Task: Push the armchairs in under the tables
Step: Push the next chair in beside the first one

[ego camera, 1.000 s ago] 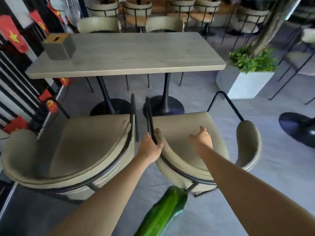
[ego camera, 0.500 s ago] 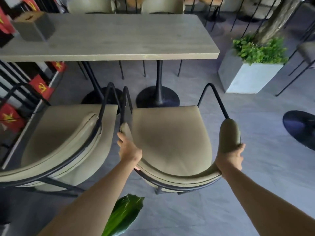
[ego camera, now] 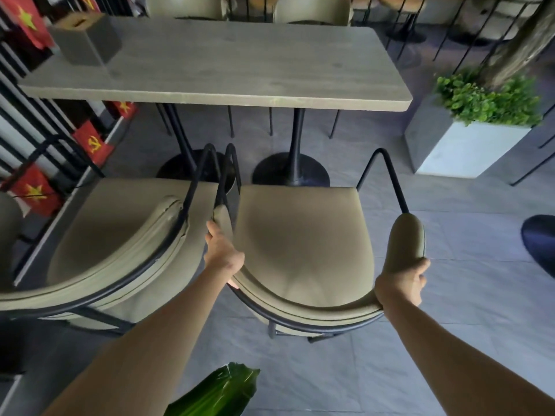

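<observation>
Two olive padded armchairs with black metal frames stand side by side in front of a long grey table (ego camera: 228,70). My left hand (ego camera: 222,253) grips the left end of the right armchair's (ego camera: 300,235) curved backrest. On the right end of that backrest, my right hand (ego camera: 401,283) is wrapped around the padded arm. The chair's seat front sits near the table's black pedestal base (ego camera: 290,172), just short of the table edge. The left armchair (ego camera: 120,229) stands close beside it, almost touching, held by no hand.
A grey box (ego camera: 85,40) sits on the table's left end. A white planter with green foliage (ego camera: 468,136) stands to the right. Red flags hang on a black railing (ego camera: 33,187) at left. More chairs line the table's far side. A green leaf (ego camera: 222,391) lies below.
My right hand shifted from the middle of the backrest to its right end. The chair has turned square to the table, and the view has moved closer.
</observation>
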`<state>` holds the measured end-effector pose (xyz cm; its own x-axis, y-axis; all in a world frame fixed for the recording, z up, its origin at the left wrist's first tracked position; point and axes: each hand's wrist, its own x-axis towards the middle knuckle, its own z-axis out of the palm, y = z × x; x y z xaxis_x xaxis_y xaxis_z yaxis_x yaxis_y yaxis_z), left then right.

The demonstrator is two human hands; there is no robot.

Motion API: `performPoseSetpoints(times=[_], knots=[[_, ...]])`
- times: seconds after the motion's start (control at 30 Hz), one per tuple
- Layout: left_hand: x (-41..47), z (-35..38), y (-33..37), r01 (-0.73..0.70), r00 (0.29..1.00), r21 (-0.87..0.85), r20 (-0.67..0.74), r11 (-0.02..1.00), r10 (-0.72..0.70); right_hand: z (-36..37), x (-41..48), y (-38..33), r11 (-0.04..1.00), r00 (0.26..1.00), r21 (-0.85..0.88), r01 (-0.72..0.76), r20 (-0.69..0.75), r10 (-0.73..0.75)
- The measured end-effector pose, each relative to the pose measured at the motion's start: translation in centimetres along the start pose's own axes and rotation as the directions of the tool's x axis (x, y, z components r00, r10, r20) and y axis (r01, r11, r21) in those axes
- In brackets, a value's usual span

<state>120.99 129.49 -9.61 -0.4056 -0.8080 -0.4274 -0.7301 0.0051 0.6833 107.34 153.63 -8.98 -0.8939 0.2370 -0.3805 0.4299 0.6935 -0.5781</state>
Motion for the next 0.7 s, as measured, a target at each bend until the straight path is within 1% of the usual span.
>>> performPoseSetpoints(times=[0.13, 0.3, 0.7], knots=[[0.8, -0.4, 0.1, 0.021, 1.000, -0.048, 0.003, 0.999, -0.021, 0.5, 0.1, -0.7, 1.000, 1.000, 0.007, -0.001, 0.008, 0.001], [0.8, -0.7, -0.1, 0.016, 1.000, -0.053, 0.005, 0.998, -0.015, 0.8, 0.1, -0.9, 1.000, 1.000, -0.009, -0.012, 0.006, 0.012], [0.2, -1.2, 0.0, 0.017, 1.000, -0.003, -0.005, 1.000, -0.017, 0.8, -0.5, -0.9, 0.998, 1.000, -0.059, -0.022, 0.017, 0.023]])
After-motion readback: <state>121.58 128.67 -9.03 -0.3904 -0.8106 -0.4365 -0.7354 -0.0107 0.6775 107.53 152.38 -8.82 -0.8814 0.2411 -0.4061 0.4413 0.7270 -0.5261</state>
